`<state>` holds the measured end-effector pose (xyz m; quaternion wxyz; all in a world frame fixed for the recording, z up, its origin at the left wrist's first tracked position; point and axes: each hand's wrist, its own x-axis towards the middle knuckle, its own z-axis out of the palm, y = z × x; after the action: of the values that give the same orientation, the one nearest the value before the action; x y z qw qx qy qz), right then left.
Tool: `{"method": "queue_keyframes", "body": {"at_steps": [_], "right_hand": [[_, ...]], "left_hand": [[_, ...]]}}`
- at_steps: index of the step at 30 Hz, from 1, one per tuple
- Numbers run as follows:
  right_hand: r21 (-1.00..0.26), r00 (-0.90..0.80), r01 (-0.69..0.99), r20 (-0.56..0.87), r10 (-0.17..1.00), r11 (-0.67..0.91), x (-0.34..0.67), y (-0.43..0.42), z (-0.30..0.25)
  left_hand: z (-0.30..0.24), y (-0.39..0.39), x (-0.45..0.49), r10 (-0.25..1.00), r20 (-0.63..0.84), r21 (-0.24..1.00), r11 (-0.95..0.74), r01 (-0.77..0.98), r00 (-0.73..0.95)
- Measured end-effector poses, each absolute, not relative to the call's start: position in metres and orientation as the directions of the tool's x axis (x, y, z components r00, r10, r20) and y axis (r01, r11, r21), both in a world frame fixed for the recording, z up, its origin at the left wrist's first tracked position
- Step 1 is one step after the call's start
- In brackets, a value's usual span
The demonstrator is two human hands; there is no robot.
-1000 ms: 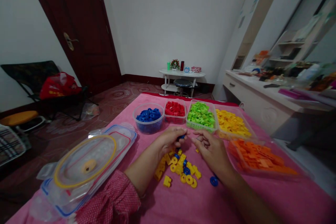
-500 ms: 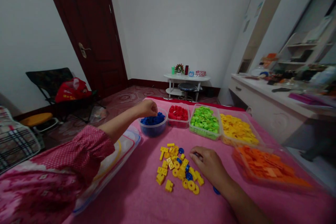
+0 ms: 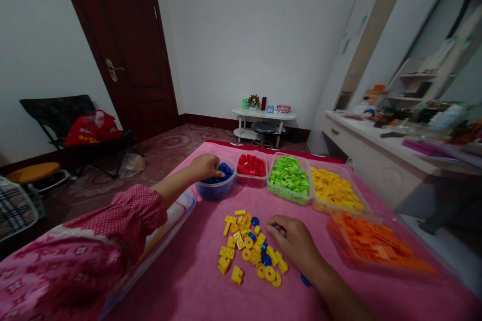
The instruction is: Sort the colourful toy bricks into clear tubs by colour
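My left hand [image 3: 206, 166] is over the near-left part of a round clear tub of blue toy bricks [image 3: 215, 191], its fingers pinched together and pointing down at the bricks. What those fingertips hold, if anything, is hidden. My right hand [image 3: 295, 238] rests on the pink cloth with its fingers curled in; a dark spot shows between them, too small to name. Just left of it lies a loose pile of yellow toy bricks and rings [image 3: 246, 246]. A few blue round pieces [image 3: 266, 260] are mixed in. Another blue piece [image 3: 305, 280] lies partly under my right wrist.
Clear tubs hold red bricks [image 3: 251, 166], green bricks [image 3: 288, 178], yellow bricks [image 3: 335, 189] and orange bricks [image 3: 380, 241], curving from the back to the right. A large clear lid or box with a blue rim [image 3: 150, 261] lies under my left forearm. A white dresser [image 3: 376, 153] stands at right.
My left hand has come down a little closer to the blue bricks. My right hand stays beside the pile, curled as before. The whole view has shifted slightly.
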<state>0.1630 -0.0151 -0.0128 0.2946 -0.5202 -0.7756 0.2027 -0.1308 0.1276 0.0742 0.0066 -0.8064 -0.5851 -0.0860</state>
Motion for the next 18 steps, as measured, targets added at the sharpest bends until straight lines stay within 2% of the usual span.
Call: {"method": "queue_keyframes", "body": {"at_steps": [3,7,11,15,18], "right_hand": [[-0.616,-0.283,0.693,0.245,0.927,0.375,0.162,-0.015,-0.013],[-0.610,-0.286,0.697,0.243,0.927,0.375,0.162,-0.014,-0.014],[-0.598,-0.295,0.709,0.230,0.927,0.374,0.162,-0.013,-0.013],[-0.572,-0.332,0.717,0.220,0.917,0.397,0.163,-0.013,-0.012],[-0.577,-0.356,0.702,0.223,0.908,0.417,0.164,-0.012,-0.013]], "left_hand": [[0.073,0.124,-0.133,0.924,0.213,0.022,-0.328,0.944,0.316],[0.073,0.121,-0.128,0.925,0.105,-0.026,-0.365,0.931,0.366],[0.072,0.118,-0.117,0.939,0.091,-0.081,-0.324,0.942,0.331],[0.076,0.103,-0.101,0.958,0.131,-0.152,-0.233,0.960,0.254],[0.083,0.081,-0.083,0.940,0.206,-0.163,-0.242,0.956,0.273]]}}
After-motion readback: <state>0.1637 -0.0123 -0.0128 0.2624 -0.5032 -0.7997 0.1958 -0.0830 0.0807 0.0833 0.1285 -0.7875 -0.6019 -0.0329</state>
